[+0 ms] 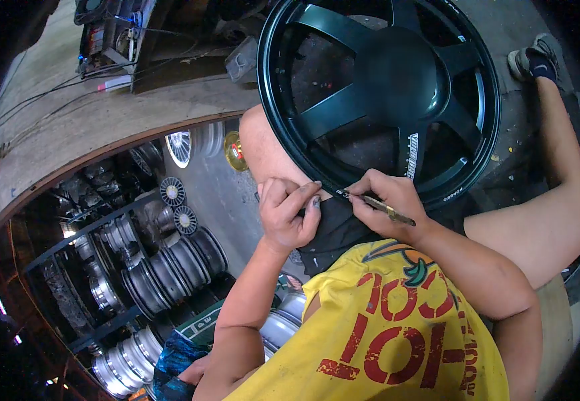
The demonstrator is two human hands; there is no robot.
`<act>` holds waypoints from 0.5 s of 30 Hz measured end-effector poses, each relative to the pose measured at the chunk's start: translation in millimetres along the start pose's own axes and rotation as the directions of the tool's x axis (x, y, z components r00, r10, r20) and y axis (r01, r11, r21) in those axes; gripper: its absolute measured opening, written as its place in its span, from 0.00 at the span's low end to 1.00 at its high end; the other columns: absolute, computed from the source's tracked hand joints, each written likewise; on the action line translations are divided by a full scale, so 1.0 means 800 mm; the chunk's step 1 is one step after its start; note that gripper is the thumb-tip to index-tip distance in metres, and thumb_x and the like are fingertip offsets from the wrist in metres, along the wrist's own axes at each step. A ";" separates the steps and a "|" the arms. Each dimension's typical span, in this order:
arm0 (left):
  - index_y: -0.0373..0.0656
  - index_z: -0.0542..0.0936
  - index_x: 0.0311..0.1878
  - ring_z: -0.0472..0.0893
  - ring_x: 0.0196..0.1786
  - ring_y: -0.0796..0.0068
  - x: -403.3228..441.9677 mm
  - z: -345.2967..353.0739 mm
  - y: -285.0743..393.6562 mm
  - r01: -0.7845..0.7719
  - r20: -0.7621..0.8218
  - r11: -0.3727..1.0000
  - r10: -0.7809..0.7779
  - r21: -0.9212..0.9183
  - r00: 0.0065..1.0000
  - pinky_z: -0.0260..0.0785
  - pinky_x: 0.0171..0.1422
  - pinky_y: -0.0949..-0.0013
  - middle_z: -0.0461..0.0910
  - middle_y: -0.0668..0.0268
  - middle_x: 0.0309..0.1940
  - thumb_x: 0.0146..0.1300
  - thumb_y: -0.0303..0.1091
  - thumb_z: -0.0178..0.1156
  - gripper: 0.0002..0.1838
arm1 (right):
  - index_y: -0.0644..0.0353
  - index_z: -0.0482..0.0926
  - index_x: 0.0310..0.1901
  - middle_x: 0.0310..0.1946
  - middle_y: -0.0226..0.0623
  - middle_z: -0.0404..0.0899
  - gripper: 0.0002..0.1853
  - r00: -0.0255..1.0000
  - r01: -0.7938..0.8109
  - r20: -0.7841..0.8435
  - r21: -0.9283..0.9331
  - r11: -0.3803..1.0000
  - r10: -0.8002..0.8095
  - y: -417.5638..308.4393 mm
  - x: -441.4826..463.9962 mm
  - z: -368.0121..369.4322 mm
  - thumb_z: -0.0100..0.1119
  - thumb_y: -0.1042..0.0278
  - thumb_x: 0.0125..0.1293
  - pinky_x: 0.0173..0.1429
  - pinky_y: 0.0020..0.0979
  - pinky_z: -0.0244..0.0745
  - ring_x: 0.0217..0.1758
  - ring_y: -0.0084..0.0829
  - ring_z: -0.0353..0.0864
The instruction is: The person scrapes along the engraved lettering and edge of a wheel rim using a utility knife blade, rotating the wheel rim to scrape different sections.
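A dark, glossy multi-spoke wheel rim (pixel 333 110) leans across the person's lap, with white lettering on one spoke and "FORGED" on its lip. My right hand (pixel 390 204) pinches a slim pen-like tool (pixel 390 211), dark with brass-coloured parts. The tool's tip meets small white letters on the rim's near lip. My left hand (pixel 290 210) is curled loosely just left of that spot, its index fingertip against the lip and its thumb bent below. Nothing shows between the left fingers, and dark smudges mark the fingertips.
Several silver wheels (pixel 176 267) fill a rack at left. A gold wheel part (pixel 235 151) and a silver wheel (pixel 179 148) stand near the knee. A wooden bench (pixel 169 110) with cables and a clear plastic container (pixel 242 60) lies upper left. Another person's blue patterned clothing (pixel 177 357) shows lower left.
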State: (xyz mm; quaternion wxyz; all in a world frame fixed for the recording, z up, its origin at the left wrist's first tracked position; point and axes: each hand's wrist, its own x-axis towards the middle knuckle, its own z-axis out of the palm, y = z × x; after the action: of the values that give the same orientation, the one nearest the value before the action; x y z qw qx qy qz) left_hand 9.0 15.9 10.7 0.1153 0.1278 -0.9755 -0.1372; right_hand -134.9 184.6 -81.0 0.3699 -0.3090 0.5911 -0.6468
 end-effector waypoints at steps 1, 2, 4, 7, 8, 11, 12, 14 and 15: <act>0.43 0.92 0.44 0.74 0.34 0.65 0.000 0.000 0.000 -0.004 -0.001 1.000 0.004 0.000 1.000 0.62 0.44 0.61 0.74 0.67 0.28 0.52 0.28 0.71 0.15 | 0.60 0.82 0.42 0.37 0.51 0.88 0.09 1.000 0.000 0.000 -0.001 1.000 0.000 0.000 0.000 0.000 0.73 0.68 0.65 0.46 0.43 0.86 0.43 0.53 0.91; 0.43 0.92 0.44 0.74 0.34 0.65 0.001 0.001 0.000 -0.005 -0.002 1.000 0.005 -0.001 1.000 0.62 0.44 0.61 0.74 0.67 0.28 0.52 0.28 0.71 0.15 | 0.60 0.83 0.42 0.36 0.51 0.88 0.09 1.000 0.010 0.010 0.012 1.000 -0.010 0.000 0.001 0.000 0.73 0.68 0.65 0.46 0.43 0.86 0.43 0.52 0.92; 0.43 0.92 0.44 0.74 0.34 0.65 0.001 0.001 0.001 -0.009 -0.004 1.000 0.009 -0.005 1.000 0.62 0.44 0.61 0.74 0.67 0.28 0.51 0.28 0.71 0.15 | 0.60 0.83 0.42 0.36 0.50 0.88 0.09 1.000 0.019 0.019 0.025 1.000 -0.019 0.001 0.000 -0.001 0.73 0.69 0.65 0.45 0.42 0.86 0.42 0.51 0.92; 0.44 0.92 0.44 0.75 0.34 0.65 0.002 0.002 0.001 -0.008 -0.005 1.000 0.008 0.010 1.000 0.62 0.44 0.61 0.74 0.67 0.28 0.51 0.28 0.71 0.15 | 0.61 0.83 0.43 0.35 0.50 0.89 0.09 0.999 0.007 0.042 0.089 0.996 -0.010 0.002 0.000 -0.001 0.73 0.69 0.65 0.44 0.40 0.85 0.41 0.50 0.93; 0.44 0.92 0.44 0.75 0.34 0.65 0.002 0.001 0.001 -0.010 -0.004 1.000 0.010 0.009 1.000 0.62 0.44 0.61 0.74 0.67 0.28 0.51 0.28 0.71 0.15 | 0.61 0.83 0.42 0.34 0.50 0.89 0.09 0.999 -0.002 0.045 0.092 0.996 -0.002 0.003 0.001 -0.001 0.72 0.69 0.65 0.43 0.39 0.85 0.40 0.49 0.93; 0.44 0.92 0.44 0.75 0.34 0.65 0.004 0.002 0.003 -0.011 -0.010 1.000 0.011 0.003 1.000 0.62 0.44 0.61 0.74 0.67 0.28 0.51 0.28 0.71 0.15 | 0.62 0.83 0.42 0.34 0.51 0.89 0.09 0.999 -0.023 0.024 0.088 0.996 0.021 0.000 0.002 -0.002 0.72 0.69 0.65 0.43 0.38 0.85 0.39 0.48 0.93; 0.44 0.92 0.44 0.75 0.34 0.65 0.004 0.002 0.003 -0.008 -0.008 1.000 0.008 0.001 1.000 0.62 0.44 0.61 0.74 0.67 0.28 0.51 0.28 0.71 0.15 | 0.62 0.83 0.41 0.34 0.51 0.89 0.09 0.999 -0.035 0.002 0.082 0.996 0.035 -0.002 0.003 -0.002 0.72 0.69 0.65 0.43 0.38 0.85 0.39 0.48 0.93; 0.44 0.92 0.44 0.74 0.34 0.65 0.003 -0.001 0.004 -0.002 -0.006 1.000 0.002 0.004 1.000 0.62 0.45 0.61 0.74 0.67 0.28 0.51 0.27 0.71 0.15 | 0.63 0.83 0.41 0.34 0.51 0.88 0.09 0.998 -0.057 0.003 0.076 0.996 0.057 -0.003 0.003 -0.001 0.72 0.69 0.65 0.43 0.39 0.85 0.39 0.47 0.93; 0.42 0.92 0.44 0.74 0.34 0.66 0.003 -0.002 0.006 0.014 0.012 1.000 -0.014 0.007 1.000 0.62 0.45 0.61 0.75 0.66 0.28 0.52 0.27 0.70 0.14 | 0.64 0.83 0.41 0.33 0.51 0.88 0.09 0.997 -0.079 0.001 0.067 0.995 0.079 -0.004 0.003 0.000 0.72 0.69 0.65 0.44 0.39 0.85 0.39 0.47 0.93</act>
State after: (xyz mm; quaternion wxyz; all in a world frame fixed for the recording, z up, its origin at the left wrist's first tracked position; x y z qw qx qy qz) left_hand 6.1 19.0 14.1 0.1082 0.1341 -0.9757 -0.1354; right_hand -136.6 183.0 -78.3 0.4048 -0.2722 0.5812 -0.6514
